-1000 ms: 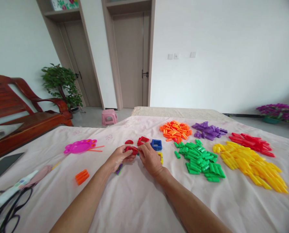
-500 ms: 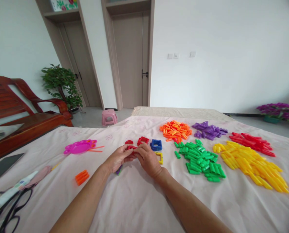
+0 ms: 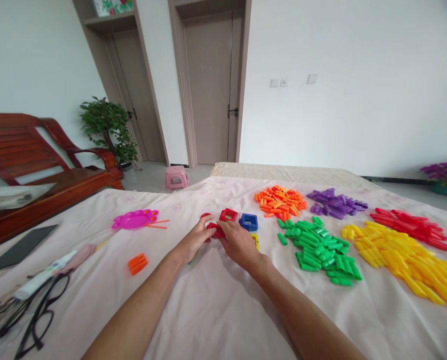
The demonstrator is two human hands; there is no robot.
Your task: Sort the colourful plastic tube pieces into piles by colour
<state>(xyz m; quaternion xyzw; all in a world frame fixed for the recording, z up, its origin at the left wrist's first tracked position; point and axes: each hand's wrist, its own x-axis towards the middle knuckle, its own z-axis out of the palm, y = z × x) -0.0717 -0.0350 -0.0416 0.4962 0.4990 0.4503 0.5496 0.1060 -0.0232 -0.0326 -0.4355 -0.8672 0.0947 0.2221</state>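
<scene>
Between my two hands is a red plastic toy tile [image 3: 216, 230], mostly covered by the fingers. My left hand [image 3: 196, 239] is closed on its left side, and my right hand [image 3: 240, 243] grips its right side. Just beyond the fingers lie a red square frame tile [image 3: 228, 215] and a blue square frame tile [image 3: 249, 222]. Part of a yellow frame tile [image 3: 256, 241] shows beside my right hand. Another red piece [image 3: 205, 215] peeks out behind my left fingers, and a sliver of something green [image 3: 192, 260] shows under that hand.
Right of my hands lie heaps of orange [image 3: 279, 201], purple [image 3: 336, 203], green [image 3: 319, 245], red [image 3: 409, 226] and yellow plastic pieces [image 3: 407, 260]. On the left are a pink palette [image 3: 135, 220], orange pieces [image 3: 137, 263], eyeglasses [image 3: 45, 312], a white tube [image 3: 45, 275] and a dark flat slab [image 3: 18, 248].
The view has shifted, so everything on the table appears farther right. Both hands stay together on the red tile, whose upper face now shows more between the fingers.
</scene>
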